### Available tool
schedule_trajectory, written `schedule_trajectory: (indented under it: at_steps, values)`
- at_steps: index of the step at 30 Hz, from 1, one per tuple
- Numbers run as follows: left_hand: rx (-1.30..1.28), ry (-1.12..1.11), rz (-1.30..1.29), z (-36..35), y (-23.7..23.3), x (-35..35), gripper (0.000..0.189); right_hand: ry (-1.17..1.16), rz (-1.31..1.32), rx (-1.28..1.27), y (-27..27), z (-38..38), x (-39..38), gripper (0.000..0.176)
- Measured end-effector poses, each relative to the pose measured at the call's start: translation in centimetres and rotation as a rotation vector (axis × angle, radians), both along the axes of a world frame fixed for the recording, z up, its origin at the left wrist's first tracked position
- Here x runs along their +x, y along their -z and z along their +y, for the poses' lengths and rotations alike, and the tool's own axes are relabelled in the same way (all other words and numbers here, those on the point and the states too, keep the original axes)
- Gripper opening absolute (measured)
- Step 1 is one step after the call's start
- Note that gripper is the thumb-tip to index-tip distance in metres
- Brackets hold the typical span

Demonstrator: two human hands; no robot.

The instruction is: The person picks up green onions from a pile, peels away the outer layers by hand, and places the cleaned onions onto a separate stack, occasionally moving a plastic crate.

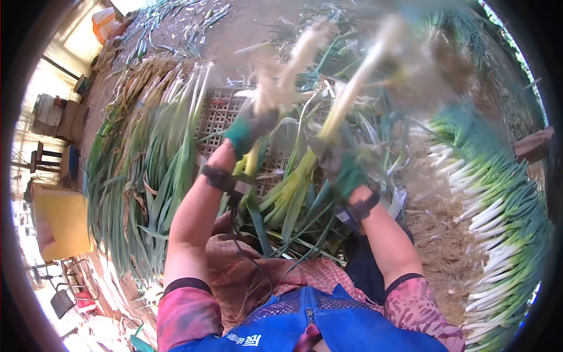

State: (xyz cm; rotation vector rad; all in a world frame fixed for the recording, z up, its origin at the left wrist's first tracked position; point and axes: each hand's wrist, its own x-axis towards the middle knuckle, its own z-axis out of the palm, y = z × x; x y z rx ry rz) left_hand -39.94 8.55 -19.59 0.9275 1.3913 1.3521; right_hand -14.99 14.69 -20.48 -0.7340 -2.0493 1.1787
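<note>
My left hand (255, 126), in a green and dark glove, is closed around a leek (267, 88); its pale end is smeared by motion above the fist and green leaves hang below. In my right hand (337, 167), gloved alike, a second leek (360, 79) slants up to the right, its white stalk blurred at the tip. Yellow-green leaves (290, 193) trail beneath this hand. Behind and below both hands lies a pale plastic grid crate (218, 111), partly covered by loose leaves and peelings.
Untrimmed leeks (141, 170) are heaped along the left. Cleaned leeks (492, 234) form a long row on the right, beside a mat of dry roots (440, 246). Scraps litter the ground ahead. A yellow board (61, 220) and wooden stools (50, 155) stand at far left.
</note>
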Motion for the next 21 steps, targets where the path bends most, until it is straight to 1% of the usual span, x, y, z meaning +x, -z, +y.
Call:
schedule_trajectory:
  at_steps: [1, 2, 3, 4, 6, 7, 9, 10, 11, 12, 13, 14, 16, 17, 20, 21]
  values:
    - [0.084, 0.062, -0.067, 0.6, -1.0, 1.9, 0.036, 0.019, 0.013, 0.077, 1.0, 0.1, -0.1, 0.025]
    - [0.095, 0.077, 0.114, 1.1, -2.7, 3.9, 0.036, 0.041, 0.026, 0.156, 1.9, 0.4, -0.3, 0.023]
    - [0.106, 0.092, 0.293, 1.1, -4.6, 6.1, 0.036, 0.028, -0.146, 0.158, 2.6, 0.8, -0.4, 0.020]
    - [0.116, 0.105, 0.471, 1.1, -5.6, 7.4, 0.036, 0.005, -0.127, 0.213, 2.7, 1.0, -0.6, 0.021]
    - [0.180, 0.202, 0.153, 1.5, -5.9, 7.8, 0.039, -0.050, -0.095, 0.314, 3.0, 1.2, -0.8, 0.022]
    - [0.206, 0.243, -0.012, 1.6, -5.9, 8.0, 0.040, -0.078, -0.198, 0.315, 1.7, 1.3, -0.4, 0.025]
    - [0.128, 0.247, -0.001, 1.5, -6.2, 7.5, 0.041, -0.258, 0.030, 0.173, 1.9, 1.9, -0.4, 0.027]
    - [0.089, 0.250, 0.009, 1.4, -6.5, 7.4, 0.041, -0.296, 0.072, 0.137, 1.8, 1.3, -0.6, 0.028]
    - [0.000, 0.190, 0.138, 1.3, -8.4, 8.2, 0.040, -0.333, 0.114, 0.099, 1.3, 0.6, -0.8, 0.029]
    - [-0.097, 0.138, 0.258, 1.1, -10.3, 9.0, 0.040, -0.325, 0.078, 0.100, 1.0, -1.2, -1.2, 0.031]
    - [-0.020, 0.139, 0.151, 1.3, -8.8, 8.4, 0.039, -0.316, 0.042, -0.004, 1.0, -2.7, -1.1, 0.031]
    - [0.057, 0.142, 0.042, 1.4, -8.3, 8.2, 0.039, -0.302, 0.006, -0.106, 1.3, -4.2, -1.0, 0.032]
    - [0.044, 0.130, 0.078, 1.6, -7.6, 7.9, 0.040, -0.261, -0.066, -0.523, 2.7, -6.1, -0.5, 0.032]
    - [0.037, 0.126, 0.095, 1.6, -7.5, 7.9, 0.040, -0.266, -0.196, -0.540, 3.0, -5.7, -0.3, 0.037]
    - [0.073, 0.135, 0.022, 1.9, -7.4, 7.4, 0.038, -0.386, -0.293, -0.243, 2.6, -3.9, 0.5, 0.038]
    - [-0.030, 0.080, 0.148, 2.0, -7.5, 7.2, 0.036, -0.373, -0.371, -0.179, 2.3, -3.5, 0.7, 0.037]
